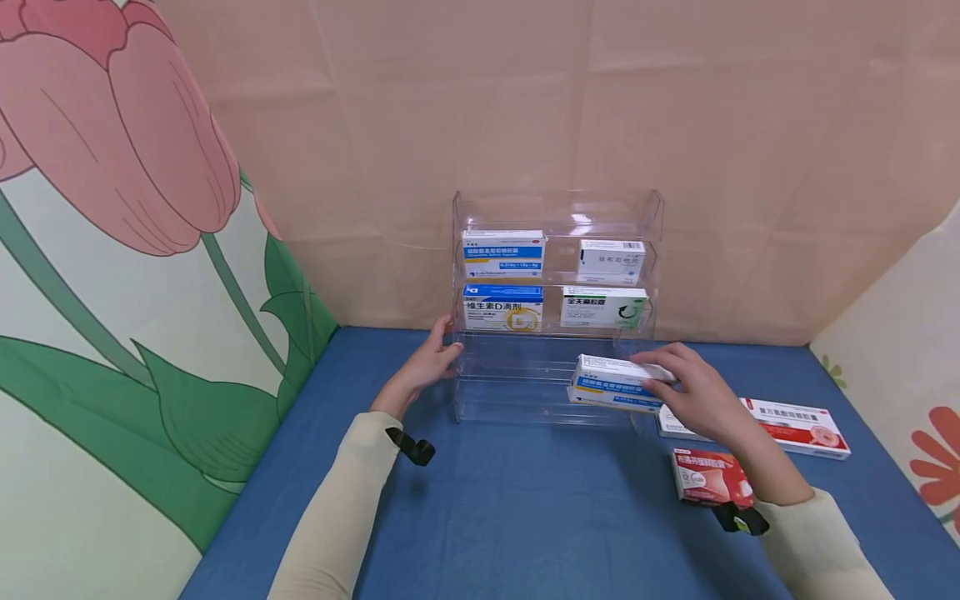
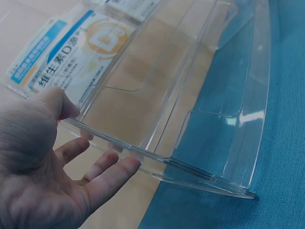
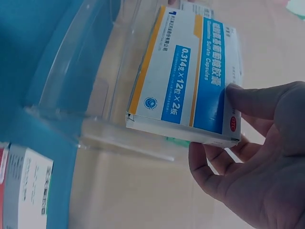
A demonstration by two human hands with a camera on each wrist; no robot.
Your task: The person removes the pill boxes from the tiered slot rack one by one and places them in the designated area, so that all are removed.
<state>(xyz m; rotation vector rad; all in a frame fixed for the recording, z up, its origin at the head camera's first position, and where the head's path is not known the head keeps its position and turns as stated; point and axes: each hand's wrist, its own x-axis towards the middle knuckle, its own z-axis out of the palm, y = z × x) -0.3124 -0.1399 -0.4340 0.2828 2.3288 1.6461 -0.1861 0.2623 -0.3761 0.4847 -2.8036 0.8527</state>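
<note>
Steadying the clear rack [image 1: 557,392] with our left hand [image 1: 431,362], fingers straight against its side so it cannot slide, we hold a white-and-blue box [image 1: 615,384] in our right hand's [image 1: 693,392] grip, level at the rack's lower right tier.

left hand [image 1: 429,360] open — right hand [image 1: 693,392] pinching

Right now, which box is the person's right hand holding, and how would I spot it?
Find the clear acrylic tiered rack standing on the blue table. At its lower right tier, the right hand grips a white medicine box with a blue band and an orange stripe. Unlike the four boxes on the upper tiers, it is tilted and only partly over the rack.
</note>
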